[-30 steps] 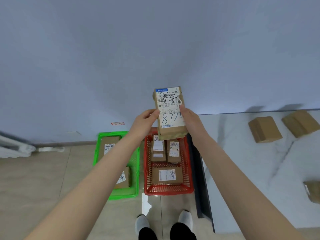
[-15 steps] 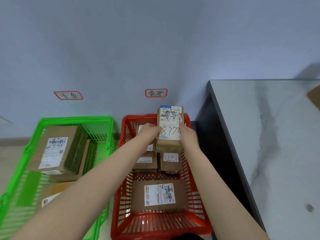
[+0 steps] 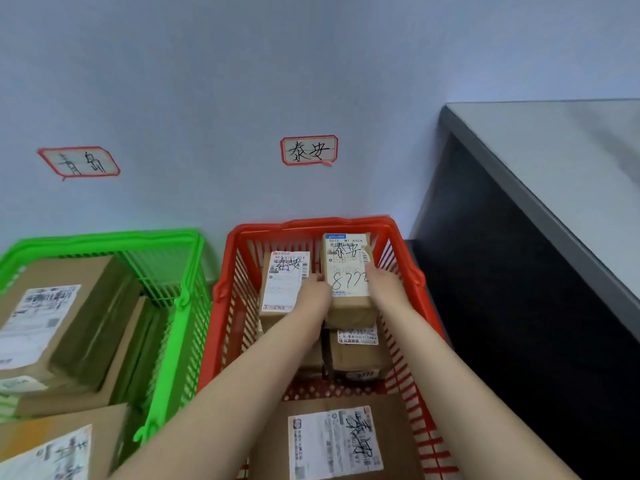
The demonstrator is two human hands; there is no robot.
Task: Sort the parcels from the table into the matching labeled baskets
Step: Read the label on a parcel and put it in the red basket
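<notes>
Brown cardboard is gripped from both sides: a small parcel bearing a white label with handwritten characters and digits is held between the left hand and the right hand, inside the far end of the red basket. The left fingers are curled against the parcel's left edge, and the right fingers are pressed along its right edge, over the label's margin; both sets are closed only as far as the box's width allows. Just left of the left fingers, touching the hand, a second labelled parcel is seen standing in the same basket. Below the fingers, another small parcel lies under the held one, and a larger flat parcel fills the near end. Well left of the hands, a green basket holds bigger boxes. Above the fingers, a red-framed handwritten label is stuck on the wall. To the right, a counter is seen.
</notes>
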